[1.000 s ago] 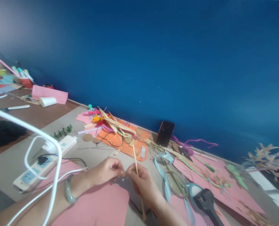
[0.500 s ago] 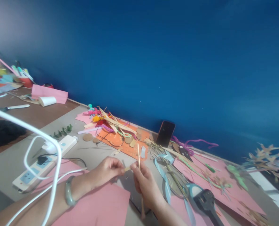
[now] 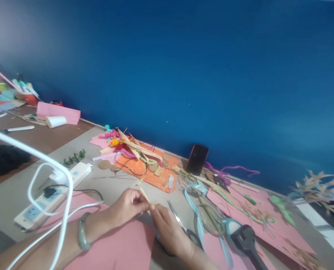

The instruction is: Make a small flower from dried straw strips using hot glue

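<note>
A thin pale strip [image 3: 145,194], like a straw or wooden stick, slants up between my two hands. My left hand [image 3: 130,204], with a jade-green bangle [image 3: 83,230] on its wrist, is closed in a pinch around it. My right hand [image 3: 167,225] meets it from the other side, thumb and fingers closed at the strip's lower part, which the fingers hide. Scissors [image 3: 178,219] with dark handles lie on the table just right of my right hand, partly hidden by the wrist. Pink paper [image 3: 122,247] lies under my forearms.
A white power strip [image 3: 54,197] and a looping white cable [image 3: 69,187] are at the left. Beyond my hands, an orange sheet [image 3: 144,173] bears straw scraps. A phone [image 3: 197,159] leans on the blue wall. Blue ribbon [image 3: 193,206] and a glue gun [image 3: 245,240] lie right.
The strip has gone from upright in my right hand to tilting left between both hands. My right hand has moved left and turned lower, leaving the scissors in sight.
</note>
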The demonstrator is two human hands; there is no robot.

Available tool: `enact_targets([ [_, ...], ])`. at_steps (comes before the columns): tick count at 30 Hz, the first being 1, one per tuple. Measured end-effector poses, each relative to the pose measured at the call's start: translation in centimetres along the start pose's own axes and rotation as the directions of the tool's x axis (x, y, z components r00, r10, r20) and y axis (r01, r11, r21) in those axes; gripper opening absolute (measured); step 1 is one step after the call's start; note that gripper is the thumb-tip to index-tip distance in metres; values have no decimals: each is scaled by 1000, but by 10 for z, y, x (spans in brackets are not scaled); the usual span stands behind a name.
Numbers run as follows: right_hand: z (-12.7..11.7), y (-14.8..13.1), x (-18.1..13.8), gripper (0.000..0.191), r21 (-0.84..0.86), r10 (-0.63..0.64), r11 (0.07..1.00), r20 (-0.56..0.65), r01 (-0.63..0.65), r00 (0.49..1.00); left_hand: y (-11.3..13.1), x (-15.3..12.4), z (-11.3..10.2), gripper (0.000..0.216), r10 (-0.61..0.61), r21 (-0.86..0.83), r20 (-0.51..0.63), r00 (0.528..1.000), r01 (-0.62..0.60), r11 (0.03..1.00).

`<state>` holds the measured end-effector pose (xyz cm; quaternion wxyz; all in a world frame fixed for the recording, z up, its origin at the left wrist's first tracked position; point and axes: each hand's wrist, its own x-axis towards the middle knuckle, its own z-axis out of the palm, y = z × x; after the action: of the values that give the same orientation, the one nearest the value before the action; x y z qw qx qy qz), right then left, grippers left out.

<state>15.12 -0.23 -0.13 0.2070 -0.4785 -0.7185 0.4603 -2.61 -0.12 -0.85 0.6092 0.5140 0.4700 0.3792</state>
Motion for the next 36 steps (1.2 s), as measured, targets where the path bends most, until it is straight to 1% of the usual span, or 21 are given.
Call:
enact_targets([
  [2,0,1,1,48,81,38,996,23,-39,999,3,-2,1,31,37,19,-6,999,-37,999],
  [4,1,1,1,50,225,119,965,80,-134,990,7,-4,1,26,72,47,-7,997,-72,996],
  [5,2,1,1,51,310,170,930,120,-200,978,10,-5,1,24,89,63,-7,996,-88,994],
  [7,4,-1,0,51,469,263,817,214,-335,941,14,-6,1,21,123,91,-3,992,-122,988],
  [9,3,-5,-1,50,584,305,694,291,-421,907,16,-6,-1,21,139,100,3,990,-139,985],
  [11,-2,-9,-1,51,654,306,600,343,-460,888,16,-5,-3,23,120,74,7,993,-120,990],
  [13,-12,-13,-1,53,705,297,538,355,-463,886,12,-2,-5,25,92,20,0,996,-92,996],
  [15,-24,-16,0,56,750,297,496,328,-438,897,7,0,-7,26,77,-29,-21,997,-77,997],
  [16,-29,-17,1,56,771,305,486,292,-412,907,5,1,-8,26,69,-47,-28,997,-70,996],
  [18,-34,-17,3,56,787,329,504,207,-356,921,4,1,-8,26,57,-74,-36,998,-60,995],
  [19,-34,-16,3,55,769,333,542,174,-339,927,4,1,-8,26,53,-85,-37,998,-56,995],
  [21,-28,-14,3,50,657,298,688,134,-310,945,5,-1,-6,26,54,-101,-33,998,-57,993],
  [22,-24,-13,2,47,567,257,775,122,-280,959,5,-1,-4,26,55,-105,-28,998,-58,993],
  [24,-14,-12,1,41,375,135,914,82,-156,987,5,-2,-1,27,51,-96,-7,999,-51,994],
  [26,-6,-13,-1,39,236,22,971,44,-32,999,4,-3,1,29,41,-68,4,999,-41,997],
  [28,-1,-12,-2,45,173,-25,985,32,19,999,3,-3,3,30,45,-41,14,999,-44,998],
  [30,0,-10,-2,51,150,-1,989,52,-7,999,2,-3,3,29,67,-36,29,997,-66,997],
  [32,-1,-6,-1,55,170,68,982,96,-84,993,3,-4,3,27,88,-39,40,995,-87,995],
  [33,-1,-5,-1,56,205,118,968,127,-142,985,4,-5,3,27,95,-33,39,995,-94,995],
  [34,-1,-4,-1,57,257,172,943,163,-210,972,6,-5,3,26,103,-22,38,994,-102,995],
  [36,-1,-4,-2,56,394,270,850,244,-350,931,9,-7,3,24,120,8,41,992,-120,993],
])
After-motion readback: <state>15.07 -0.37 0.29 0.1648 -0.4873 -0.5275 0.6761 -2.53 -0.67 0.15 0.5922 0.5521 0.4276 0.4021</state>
